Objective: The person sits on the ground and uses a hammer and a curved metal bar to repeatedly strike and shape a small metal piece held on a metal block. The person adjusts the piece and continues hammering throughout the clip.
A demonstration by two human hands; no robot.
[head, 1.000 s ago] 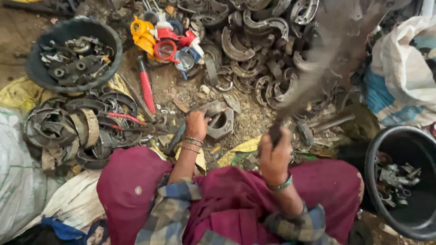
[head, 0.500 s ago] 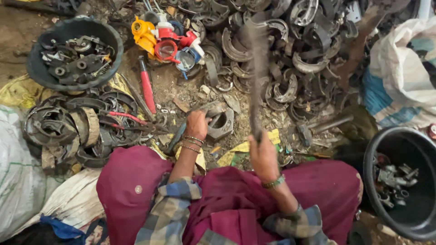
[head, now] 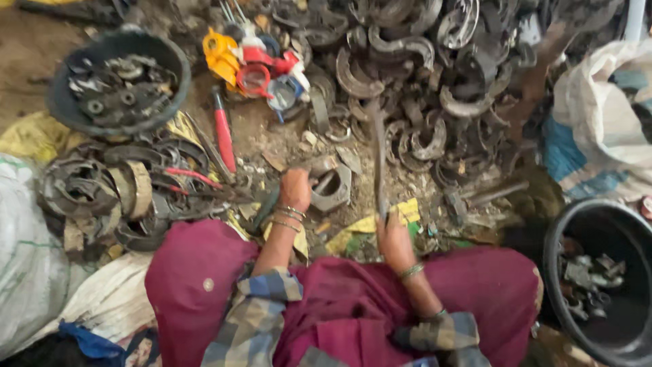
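Metal part [head: 333, 190] on the ground, just beside gripping left hand [head: 296, 189]; right hand [head: 394, 236] fisted around upright rod [head: 379, 160]

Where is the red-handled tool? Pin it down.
In the head view, the red-handled tool lies left of centre on the ground, between the black basin and the left hand.

The curved shoe parts [head: 421, 88] in the big pile are looking like dull, rusty metal (rough and dirty all over). The long tool [head: 377, 160] is showing dark, matt metal. The round tubs [head: 564, 231] are looking like smooth black plastic. The sack [head: 27, 272] is looking like woven cloth.
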